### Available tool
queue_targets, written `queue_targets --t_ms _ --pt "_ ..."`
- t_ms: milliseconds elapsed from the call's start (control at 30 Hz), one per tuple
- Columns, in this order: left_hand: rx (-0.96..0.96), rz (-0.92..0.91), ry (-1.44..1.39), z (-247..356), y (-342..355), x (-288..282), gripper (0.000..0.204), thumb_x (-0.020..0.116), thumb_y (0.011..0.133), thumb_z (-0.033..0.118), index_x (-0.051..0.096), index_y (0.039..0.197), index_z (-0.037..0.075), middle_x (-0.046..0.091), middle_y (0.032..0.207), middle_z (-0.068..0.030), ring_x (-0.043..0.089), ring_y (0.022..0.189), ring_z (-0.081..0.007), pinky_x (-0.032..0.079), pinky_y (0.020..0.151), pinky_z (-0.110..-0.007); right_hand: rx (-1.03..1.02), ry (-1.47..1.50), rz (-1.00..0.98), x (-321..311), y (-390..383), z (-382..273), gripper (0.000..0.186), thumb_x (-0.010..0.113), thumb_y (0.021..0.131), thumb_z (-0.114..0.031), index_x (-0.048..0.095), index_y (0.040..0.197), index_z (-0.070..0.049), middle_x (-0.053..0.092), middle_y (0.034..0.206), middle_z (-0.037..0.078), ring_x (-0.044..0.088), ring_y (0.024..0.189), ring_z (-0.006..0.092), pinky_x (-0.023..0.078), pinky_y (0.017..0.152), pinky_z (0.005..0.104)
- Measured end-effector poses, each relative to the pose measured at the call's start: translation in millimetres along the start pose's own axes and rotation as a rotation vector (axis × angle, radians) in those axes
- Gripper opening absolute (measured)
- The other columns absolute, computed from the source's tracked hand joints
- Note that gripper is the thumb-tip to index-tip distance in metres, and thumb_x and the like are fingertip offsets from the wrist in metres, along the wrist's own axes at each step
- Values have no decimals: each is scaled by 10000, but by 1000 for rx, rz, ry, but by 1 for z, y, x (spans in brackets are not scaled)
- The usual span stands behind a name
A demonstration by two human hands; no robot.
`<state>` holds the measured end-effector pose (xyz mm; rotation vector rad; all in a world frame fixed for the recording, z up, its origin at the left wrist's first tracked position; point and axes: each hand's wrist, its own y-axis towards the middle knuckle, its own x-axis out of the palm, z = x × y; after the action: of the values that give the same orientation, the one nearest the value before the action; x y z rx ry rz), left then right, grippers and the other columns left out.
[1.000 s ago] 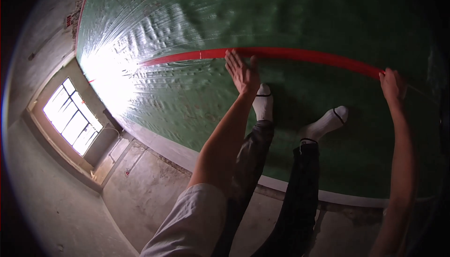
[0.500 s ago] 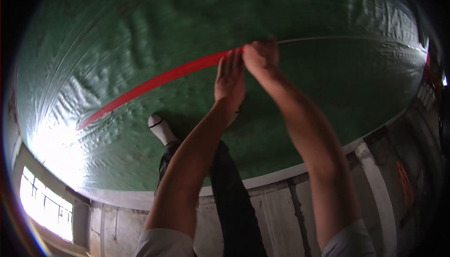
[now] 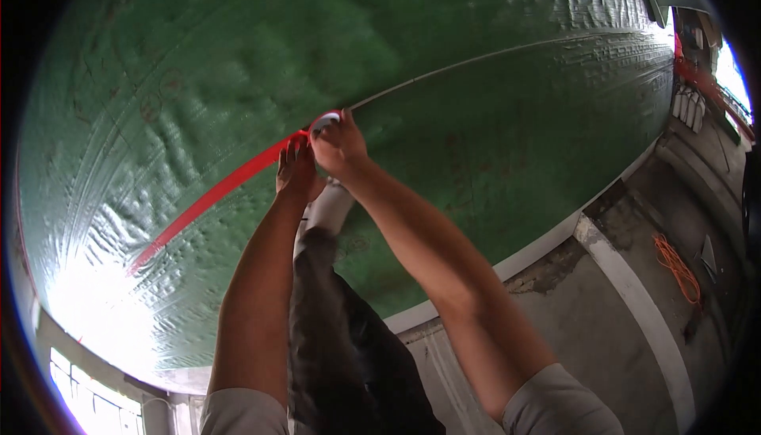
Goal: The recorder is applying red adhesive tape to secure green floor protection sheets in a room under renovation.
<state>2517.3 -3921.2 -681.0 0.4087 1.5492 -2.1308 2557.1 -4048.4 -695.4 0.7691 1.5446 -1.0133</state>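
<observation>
My right hand (image 3: 339, 145) is closed around a roll of red tape (image 3: 323, 122), whose pale core shows between the fingers. From the roll a red tape strip (image 3: 218, 195) runs down to the left across a green sheet (image 3: 491, 141). My left hand (image 3: 296, 169) lies beside the roll, its fingers stretched out onto the strip's near end. Beyond the roll, a thin pale seam (image 3: 460, 62) in the sheet continues toward the far right. My palms and the underside of the roll are hidden.
My foot in a pale sock (image 3: 329, 205) stands on the sheet just below my hands. Past the sheet's whitish edge (image 3: 507, 264) lies a lower concrete surface with a pale beam (image 3: 626, 300) and an orange cord bundle (image 3: 676, 268). Glare covers the lower left.
The view has shifted to the right, and my hands appear lower and further left in it. The tape roll now shows in my right hand. A foot now stands beneath my hands.
</observation>
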Motion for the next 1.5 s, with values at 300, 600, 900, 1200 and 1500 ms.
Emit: queue_targets --t_ms 300,600,900,1200,1500 --pt "-5 -122 64 -32 -4 -4 960 718 904 381 231 1659 41 187 1745 -171 171 1614 -357 156 1314 -516 -122 121 -428 -49 23 16 191 605 901 -208 781 879 -138 773 856 92 732 904 237 393 1015 451" --pt "-83 -202 231 -38 -15 -7 946 711 908 408 257 1659 52 157 1763 -122 186 1615 -310 138 1316 -520 -324 181 -515 -126 14 271 323 733 895 -466 745 1025 -171 764 879 44 734 993 240 321 1188 481" --pt "-264 -323 358 -15 -13 -5 1039 742 895 435 173 1686 76 73 1780 -101 167 1622 -312 135 1308 -555 -252 -67 -414 -218 -14 578 412 722 900 -565 772 1071 -193 756 892 49 667 1050 246 354 1165 483" --pt "-421 -370 360 2 -5 0 1084 789 856 401 174 1685 71 11 1784 -101 206 1610 -333 214 1290 -558 -37 -222 -484 -111 12 590 309 732 920 -445 785 896 -142 747 783 125 727 832 332 447 1032 492" --pt "-598 -274 262 -1 10 16 1065 805 855 410 234 1645 -19 -20 1774 -139 227 1597 -365 274 1261 -577 67 -184 -417 -71 16 585 289 743 910 -399 797 817 -130 744 753 125 737 787 336 462 1028 531"
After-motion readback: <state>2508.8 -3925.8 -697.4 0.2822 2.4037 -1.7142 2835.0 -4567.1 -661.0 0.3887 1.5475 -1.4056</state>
